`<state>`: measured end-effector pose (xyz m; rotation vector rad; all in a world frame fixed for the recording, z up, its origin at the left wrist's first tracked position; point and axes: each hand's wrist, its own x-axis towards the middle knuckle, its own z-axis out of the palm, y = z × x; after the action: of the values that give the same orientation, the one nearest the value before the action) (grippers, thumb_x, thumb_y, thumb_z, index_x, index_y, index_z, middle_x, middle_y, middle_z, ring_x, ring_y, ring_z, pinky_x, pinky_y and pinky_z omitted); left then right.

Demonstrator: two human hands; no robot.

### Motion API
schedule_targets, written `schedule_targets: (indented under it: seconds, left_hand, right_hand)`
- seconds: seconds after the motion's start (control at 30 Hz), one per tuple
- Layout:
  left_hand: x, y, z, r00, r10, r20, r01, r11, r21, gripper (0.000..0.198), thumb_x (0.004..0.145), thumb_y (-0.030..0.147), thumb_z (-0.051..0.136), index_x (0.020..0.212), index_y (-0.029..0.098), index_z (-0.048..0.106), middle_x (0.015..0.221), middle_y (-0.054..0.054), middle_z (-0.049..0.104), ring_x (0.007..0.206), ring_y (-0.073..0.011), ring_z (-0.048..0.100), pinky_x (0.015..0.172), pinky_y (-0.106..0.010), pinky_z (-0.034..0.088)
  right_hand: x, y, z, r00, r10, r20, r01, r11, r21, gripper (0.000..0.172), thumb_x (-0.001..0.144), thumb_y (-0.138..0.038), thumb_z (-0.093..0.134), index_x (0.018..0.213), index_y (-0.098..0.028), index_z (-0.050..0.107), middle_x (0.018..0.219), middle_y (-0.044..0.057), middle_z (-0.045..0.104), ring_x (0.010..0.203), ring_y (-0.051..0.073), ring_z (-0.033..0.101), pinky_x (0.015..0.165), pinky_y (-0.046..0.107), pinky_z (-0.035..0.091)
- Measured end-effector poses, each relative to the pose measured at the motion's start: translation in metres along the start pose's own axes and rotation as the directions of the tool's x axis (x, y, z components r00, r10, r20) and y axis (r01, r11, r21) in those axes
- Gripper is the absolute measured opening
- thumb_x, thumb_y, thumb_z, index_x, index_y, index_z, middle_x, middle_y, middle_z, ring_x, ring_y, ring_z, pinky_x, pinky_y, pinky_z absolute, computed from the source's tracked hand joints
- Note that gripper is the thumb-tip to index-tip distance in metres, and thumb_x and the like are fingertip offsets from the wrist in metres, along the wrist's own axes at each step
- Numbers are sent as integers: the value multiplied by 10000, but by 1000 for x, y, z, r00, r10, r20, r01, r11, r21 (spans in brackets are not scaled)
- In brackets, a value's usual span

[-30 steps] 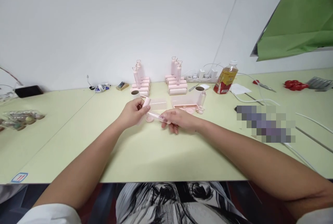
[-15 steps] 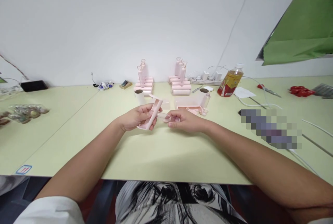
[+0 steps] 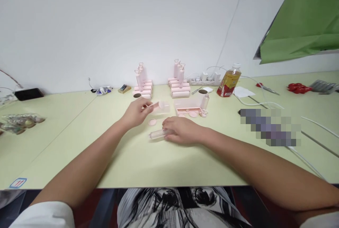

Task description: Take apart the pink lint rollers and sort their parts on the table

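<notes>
My left hand (image 3: 138, 110) is closed on the end of a pink trough-shaped shell (image 3: 156, 106), holding it low above the table in front of a clear plastic cover (image 3: 165, 106). My right hand (image 3: 182, 130) has its fingers wrapped around one end of a clear tube-like handle (image 3: 158, 134), which points left at table level. Between the hands lies a round pink disc (image 3: 152, 122). Beyond my right hand are another pink shell (image 3: 189, 110), a disc (image 3: 192, 114) and a clear handle with a heart-shaped loop (image 3: 204, 102).
Two groups of pink lint rollers (image 3: 143, 88) (image 3: 181, 89) stand by the wall. Cardboard-cored rolls (image 3: 203, 92) sit nearer. At right are a drink bottle (image 3: 229, 81), a power strip (image 3: 205, 82), white cables (image 3: 265, 105) and red-handled scissors (image 3: 299, 88). Bagged items (image 3: 22, 121) lie left.
My hands have drawn apart. The left carried the pink shell up and away; the right brought the clear handle down toward me. A pink disc now shows on the table between them.
</notes>
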<state>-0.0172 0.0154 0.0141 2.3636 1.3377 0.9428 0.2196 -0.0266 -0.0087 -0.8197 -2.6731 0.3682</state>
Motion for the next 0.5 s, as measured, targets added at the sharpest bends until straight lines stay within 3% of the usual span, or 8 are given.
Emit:
schedule_targets:
  seconds: [0.07,0.17,0.33,0.5]
  left_hand:
    - [8,-2,16,993,116,30,-120,958,261,225,883,317,524,919,173,693,899,-92,601,827,-216,562,733,-344,446]
    - [18,-6,34,980,172,100,-199,869,452,232,881,254,522,888,147,727,829,-105,591,817,-240,552,748,-371,428]
    - [22,-16,46,974,196,117,-228,822,522,210,873,247,543,851,145,725,792,-102,597,815,-243,553,740,-368,415]
    - [21,-25,53,969,218,117,-246,815,524,216,878,271,540,844,139,707,834,-113,607,850,-255,554,764,-384,409]
  right_hand:
    - [0,-3,6,999,25,35,-23,998,-52,115,834,-268,600,889,-186,659,981,79,635,834,202,575,650,279,374]
    - [1,-3,10,994,84,63,-78,993,-92,128,847,-287,583,857,-192,668,932,75,629,771,195,572,606,281,353]
    - [2,2,11,994,92,62,-87,993,-84,140,855,-296,577,874,-194,672,930,75,646,786,207,593,616,283,359]
    - [3,7,12,992,105,72,-104,994,-22,153,862,-308,584,918,-201,679,1094,93,661,883,232,628,674,293,397]
